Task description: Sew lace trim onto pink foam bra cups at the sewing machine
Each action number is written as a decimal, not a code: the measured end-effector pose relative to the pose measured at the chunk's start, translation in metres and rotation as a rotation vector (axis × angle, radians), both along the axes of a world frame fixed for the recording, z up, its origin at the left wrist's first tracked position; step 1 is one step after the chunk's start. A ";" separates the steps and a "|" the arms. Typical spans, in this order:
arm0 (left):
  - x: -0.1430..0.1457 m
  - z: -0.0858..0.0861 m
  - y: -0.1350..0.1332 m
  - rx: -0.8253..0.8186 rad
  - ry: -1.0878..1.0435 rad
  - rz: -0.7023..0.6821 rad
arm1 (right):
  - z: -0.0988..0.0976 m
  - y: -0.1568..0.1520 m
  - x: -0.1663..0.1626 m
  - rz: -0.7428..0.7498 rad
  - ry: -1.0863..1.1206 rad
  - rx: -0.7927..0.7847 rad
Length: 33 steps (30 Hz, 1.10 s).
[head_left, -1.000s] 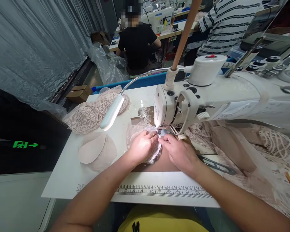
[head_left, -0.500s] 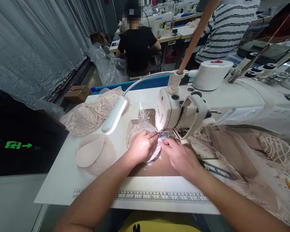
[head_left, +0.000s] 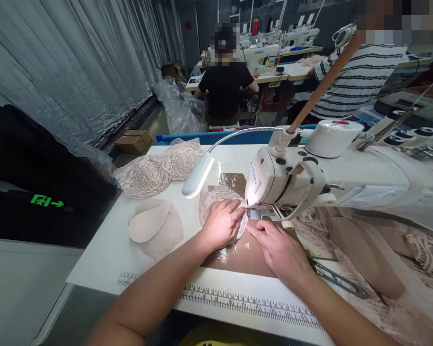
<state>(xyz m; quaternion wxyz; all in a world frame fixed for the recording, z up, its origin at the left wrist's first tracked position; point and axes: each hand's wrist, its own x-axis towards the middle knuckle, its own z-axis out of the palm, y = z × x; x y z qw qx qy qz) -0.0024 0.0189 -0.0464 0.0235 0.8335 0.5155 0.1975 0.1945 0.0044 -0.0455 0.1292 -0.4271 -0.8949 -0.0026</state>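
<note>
A lace bra cup (head_left: 216,196) lies at the needle end of the white sewing machine (head_left: 261,180). My left hand (head_left: 223,223) rests on top of it, fingers bent and pressed together on the lace close to the presser foot. To the right, my right hand (head_left: 279,245) has its thumb and forefinger closed at the cup's near right edge. The other fingers of that hand curl above the brown machine bed (head_left: 234,262). Whatever sits right under the fingertips is hidden.
Left on the table are a plain beige cup piece (head_left: 155,226) and a joined lace pair (head_left: 147,173). A lamp (head_left: 198,179) hangs over the table. Right of my hand lie a dark metal tool (head_left: 339,278) and lace fabric (head_left: 368,259). Ahead sits a person in black (head_left: 225,91).
The camera view has shifted, so the whole scene sits lower and further right. My right fingertips have drawn slightly back from the presser foot along the cup's edge. My left hand stays on the lace.
</note>
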 end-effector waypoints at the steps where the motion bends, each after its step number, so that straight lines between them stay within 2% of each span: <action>1: 0.000 0.000 -0.001 0.001 -0.001 -0.001 | 0.000 0.000 0.000 0.001 0.007 0.002; 4: -0.001 0.002 -0.002 -0.011 0.015 0.035 | 0.001 -0.001 -0.001 -0.007 0.019 -0.003; 8: -0.002 0.005 0.001 -0.078 0.058 0.175 | 0.001 -0.003 -0.004 -0.012 0.059 -0.003; 11: -0.010 0.014 0.000 -0.148 0.055 0.237 | 0.003 -0.004 -0.004 0.006 0.150 -0.015; 13: -0.018 0.024 -0.008 -0.234 0.028 0.160 | 0.005 -0.005 -0.002 0.039 0.274 -0.050; 16: -0.028 0.040 -0.029 -0.378 -0.091 -0.191 | 0.009 -0.005 0.003 0.156 0.425 -0.096; 18: -0.032 0.047 -0.042 -0.369 -0.246 -0.343 | 0.008 -0.005 0.004 0.253 0.442 -0.095; 19: -0.032 0.049 -0.045 -0.329 -0.326 -0.329 | 0.008 -0.005 0.004 0.292 0.423 -0.091; 21: -0.031 0.050 -0.046 -0.242 -0.426 -0.164 | 0.006 -0.005 0.004 0.342 0.350 -0.083; 22: -0.030 0.050 -0.043 -0.229 -0.424 -0.069 | 0.006 -0.005 0.003 0.351 0.306 -0.076; 24: -0.026 0.048 -0.033 -0.318 -0.331 0.039 | 0.006 -0.006 0.002 0.359 0.243 -0.052; 27: -0.018 0.046 -0.018 -0.534 -0.183 0.018 | 0.009 -0.007 0.004 0.372 0.247 -0.003; 29: -0.014 0.046 -0.012 -0.603 -0.157 -0.038 | 0.010 -0.007 0.005 0.408 0.253 0.019; 31: -0.011 0.047 -0.009 -0.653 -0.202 -0.110 | 0.010 -0.007 0.007 0.447 0.228 0.017; 33: -0.011 0.049 -0.007 -0.771 -0.319 -0.171 | 0.009 -0.006 0.007 0.455 0.200 -0.012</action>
